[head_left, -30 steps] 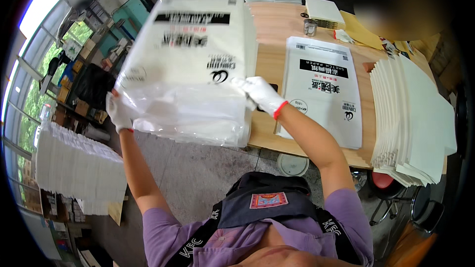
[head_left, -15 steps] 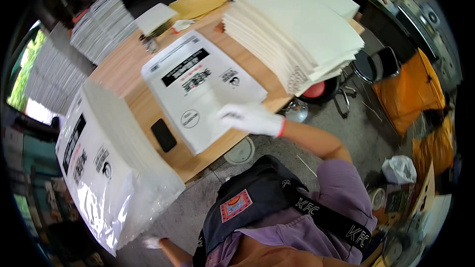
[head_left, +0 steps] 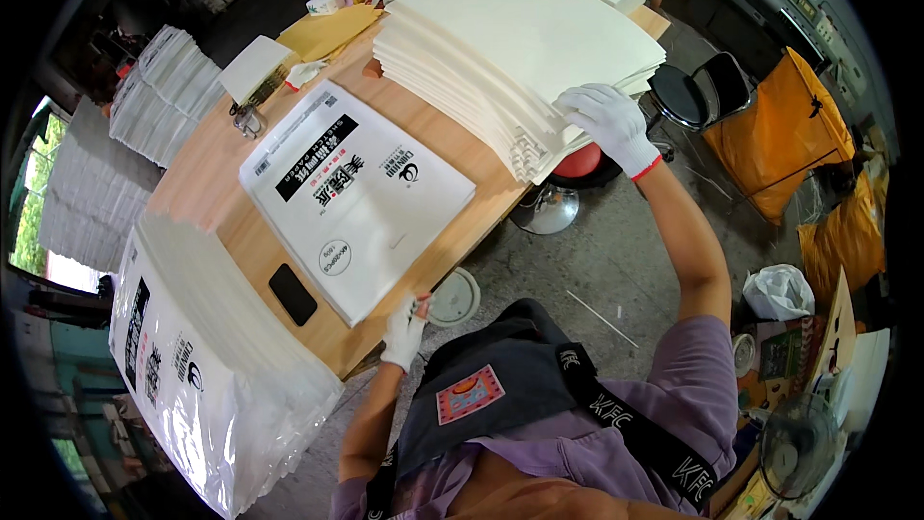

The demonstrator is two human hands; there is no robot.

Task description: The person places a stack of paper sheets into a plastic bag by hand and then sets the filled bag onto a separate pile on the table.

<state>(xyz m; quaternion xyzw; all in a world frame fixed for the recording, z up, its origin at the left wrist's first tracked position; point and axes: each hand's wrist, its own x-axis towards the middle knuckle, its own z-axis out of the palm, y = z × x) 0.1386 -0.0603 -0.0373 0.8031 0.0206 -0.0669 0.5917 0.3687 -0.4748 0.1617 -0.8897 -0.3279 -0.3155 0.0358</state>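
Note:
My right hand (head_left: 608, 123), in a white knit glove with a red cuff, reaches over the near right corner of a tall stack of cream paper sheets (head_left: 520, 29). Its fingers are stretched onto the sheets, and the thumb is hard to make out. My left hand (head_left: 404, 332), gloved with bare fingertips showing, hovers at the table's front edge, loosely open with nothing visible in it. Beside it lies a flat white printed paper packet (head_left: 375, 197) in clear plastic. A black phone (head_left: 293, 295) rests left of that packet.
Clear-bagged printed packets (head_left: 207, 366) are piled at the left. A glass jar (head_left: 248, 120), a small card stack (head_left: 258, 70) and yellow envelopes (head_left: 332, 29) sit farther back on the wooden table (head_left: 207, 159). A black stool (head_left: 688, 96) and orange sacks (head_left: 780, 140) stand right.
My right hand has moved from the printed packet up and right to the cream paper stack. My left hand has risen from low down to the table's front edge. The view has shifted.

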